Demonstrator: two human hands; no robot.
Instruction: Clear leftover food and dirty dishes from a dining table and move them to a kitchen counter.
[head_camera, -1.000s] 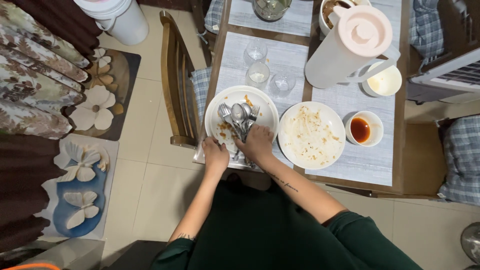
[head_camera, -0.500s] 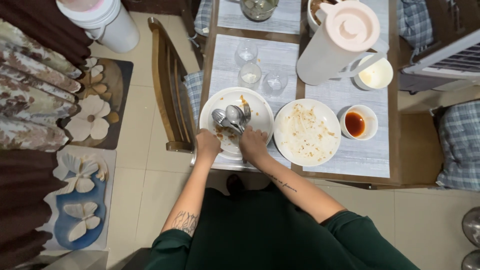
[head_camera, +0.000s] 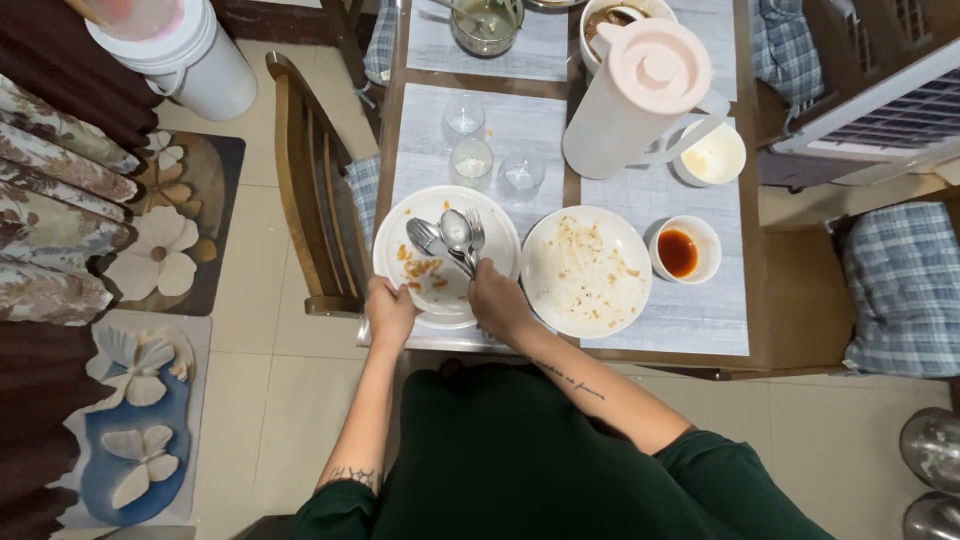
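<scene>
Two hands: both stayed at the dirty plate (head_camera: 432, 285).
Left hand (head_camera: 389, 311): fingers gripped the plate's near rim.
Right hand (head_camera: 497, 298): fingers closed around the cutlery (head_camera: 449, 238) handles.

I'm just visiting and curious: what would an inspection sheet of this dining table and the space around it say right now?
Surface: wooden dining table covered by grey wood-grain placemats.
Job's things: stack of white round plates with food scraps, carrying a bundle of metal spoons and forks.
Clutter: second dirty white plate, small bowl of red sauce, three clear glasses, pale pink lidded pitcher, cream bowl.
Grippers: left hand grips the plate stack's near rim; right hand holds the cutlery handles.
Cables: nothing seen.
Surroundings: wooden chair, white bucket, flower and butterfly floor mats, tiled floor.
</scene>
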